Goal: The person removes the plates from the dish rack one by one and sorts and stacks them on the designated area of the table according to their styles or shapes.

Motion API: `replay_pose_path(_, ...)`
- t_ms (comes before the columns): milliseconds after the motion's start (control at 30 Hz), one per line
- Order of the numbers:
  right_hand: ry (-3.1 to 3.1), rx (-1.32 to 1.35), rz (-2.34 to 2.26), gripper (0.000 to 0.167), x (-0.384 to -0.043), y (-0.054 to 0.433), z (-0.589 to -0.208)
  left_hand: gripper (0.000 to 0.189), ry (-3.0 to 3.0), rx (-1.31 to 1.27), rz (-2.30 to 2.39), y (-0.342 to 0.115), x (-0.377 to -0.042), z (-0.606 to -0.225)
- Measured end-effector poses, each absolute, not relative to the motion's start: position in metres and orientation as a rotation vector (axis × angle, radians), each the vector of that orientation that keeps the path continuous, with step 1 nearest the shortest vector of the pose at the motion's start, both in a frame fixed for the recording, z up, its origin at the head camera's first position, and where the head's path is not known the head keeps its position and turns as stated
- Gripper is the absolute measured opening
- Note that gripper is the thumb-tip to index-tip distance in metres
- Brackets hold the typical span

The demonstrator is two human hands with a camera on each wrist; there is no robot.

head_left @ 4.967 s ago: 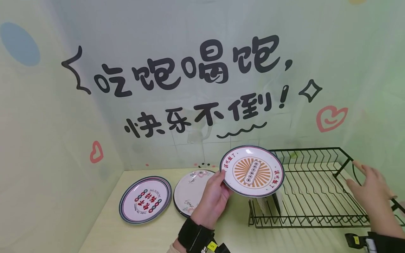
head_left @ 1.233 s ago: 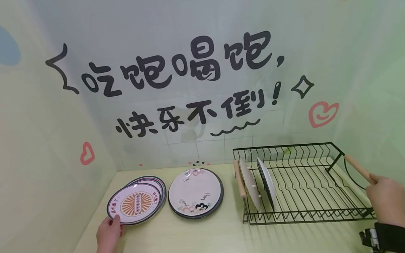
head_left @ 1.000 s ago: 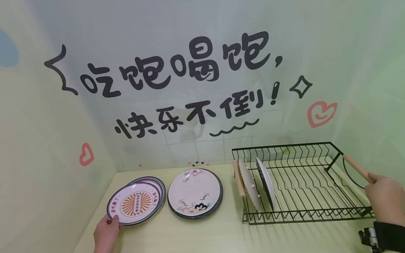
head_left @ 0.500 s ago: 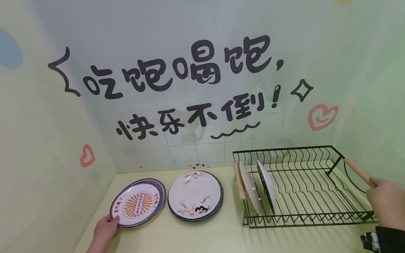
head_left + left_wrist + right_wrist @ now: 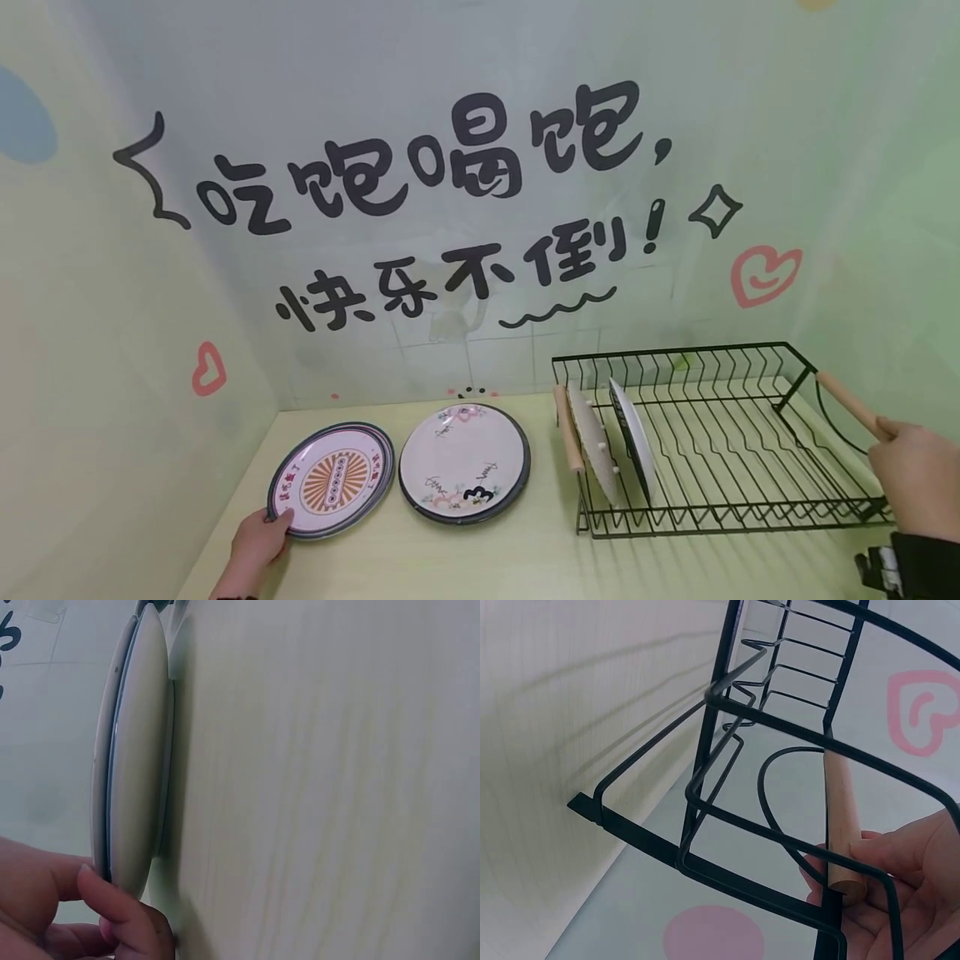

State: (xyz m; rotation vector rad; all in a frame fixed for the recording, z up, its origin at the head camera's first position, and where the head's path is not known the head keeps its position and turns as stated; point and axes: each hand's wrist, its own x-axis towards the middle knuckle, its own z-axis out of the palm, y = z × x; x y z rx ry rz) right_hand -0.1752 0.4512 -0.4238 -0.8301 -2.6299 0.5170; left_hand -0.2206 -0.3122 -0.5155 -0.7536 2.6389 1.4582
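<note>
A: Tell me where your left grip was.
B: It was at the left of the counter, pinching the near-left rim of the sunburst plate. Your thumb lay on top of the rim; you couldn't tell whether your fingers caught the lower plate too.
A: So your sunburst plate was on a stack?
B: Yes, it lay face up on that lower plate. Just to its right you had the floral plate, lying over a dark rim.
A: And your right grip?
B: Its fingers were curled round the wooden handle at the right end of your black wire rack.
A: Did your rack hold anything?
B: Two plates stood on edge near its left end: a cream plate beside the left handle, then a white plate with a dark back.
</note>
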Motion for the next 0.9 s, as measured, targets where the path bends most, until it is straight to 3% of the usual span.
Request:
replay_pose_path(167,-2.634,-0.817,0.517,0.045,-0.174,0.45,-0.423,0.045,2.678,-0.742,1.414,-0.313,-0.219,-0.515)
replay_pose_path(400,-2.64,-0.822,0.492,0.044,-0.174,0.449,-0.422,0.078,2.839,-0.652,1.168,-0.312,-0.214,-0.503)
replay_pose_path(600,-2.629,-0.824,0.541,0.045,-0.173,0.451,-0.425,0.072,2.983,-0.631,1.352,-0.282,-0.216,-0.476)
replay_pose_path(900,-2.631,-0.818,0.527,0.044,-0.173,0.45,-0.422,0.061,2.765,-0.299,1.767,-0.197,-0.214,-0.437)
